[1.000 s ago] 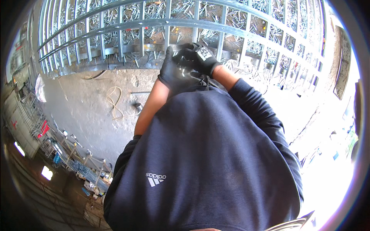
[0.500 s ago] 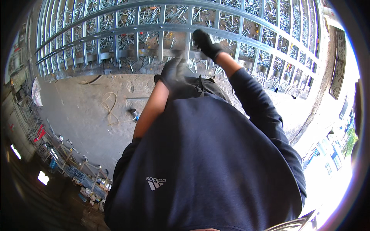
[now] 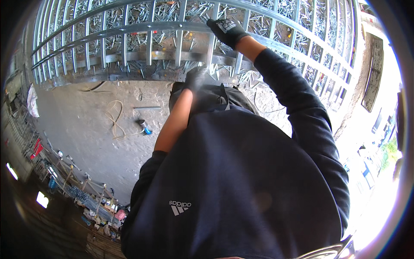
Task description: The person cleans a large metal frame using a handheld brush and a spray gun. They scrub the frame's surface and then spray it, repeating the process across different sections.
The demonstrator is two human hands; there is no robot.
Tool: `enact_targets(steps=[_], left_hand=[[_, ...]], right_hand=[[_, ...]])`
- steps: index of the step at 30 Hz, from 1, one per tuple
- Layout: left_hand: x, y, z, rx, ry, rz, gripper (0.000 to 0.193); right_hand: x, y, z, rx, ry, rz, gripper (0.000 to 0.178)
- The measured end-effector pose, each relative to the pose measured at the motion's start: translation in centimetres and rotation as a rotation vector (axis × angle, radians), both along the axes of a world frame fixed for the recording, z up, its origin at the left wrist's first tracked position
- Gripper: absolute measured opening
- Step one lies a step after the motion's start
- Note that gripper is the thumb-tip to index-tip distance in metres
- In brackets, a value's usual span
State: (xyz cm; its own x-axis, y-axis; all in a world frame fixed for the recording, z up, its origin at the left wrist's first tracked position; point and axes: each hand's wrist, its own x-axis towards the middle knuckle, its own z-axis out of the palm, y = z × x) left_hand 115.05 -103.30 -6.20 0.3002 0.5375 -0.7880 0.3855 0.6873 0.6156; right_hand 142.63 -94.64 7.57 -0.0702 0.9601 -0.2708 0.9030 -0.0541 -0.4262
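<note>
A metal railing panel [image 3: 168,26], with long rails crossed by several upright bars, spreads across the top of the head view. My right hand [image 3: 226,31], in a dark glove with pale marks on its back, lies at the lower rail by one upright bar [image 3: 210,56]. Its fingers are bent together there; what they pinch, if anything, I cannot make out. My left hand [image 3: 196,80], also dark-gloved, is near the lower end of that same bar, close to my body. Motion smears its fingers. Many short metal pieces [image 3: 142,13], like bolts or screws, lie scattered under the bars.
On the grey floor to the left are a loose pale hose [image 3: 114,118], a short rod [image 3: 147,107] and a small blue-and-dark tool [image 3: 145,127]. Racks with stored goods [image 3: 82,194] line the far left. A long weathered board [image 3: 372,73] stands at the right.
My right hand has moved up and slightly left along the bar, its arm stretching further. My left hand has shifted slightly and stays blurred. The whole view has shifted a little.
</note>
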Motion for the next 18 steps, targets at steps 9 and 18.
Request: enact_targets(steps=[9, 18], left_hand=[[2.1, -1.3, -0.6, 0.221, 0.050, -0.054, 0.046], [3.0, -1.3, 3.2, 0.249, 0.043, 0.052, 0.029]], right_hand=[[-0.4, 0.3, 0.1, 0.000, -0.138, 0.096, 0.028], [-1.7, 0.8, -1.6, -0.134, -0.198, -0.006, 0.032]])
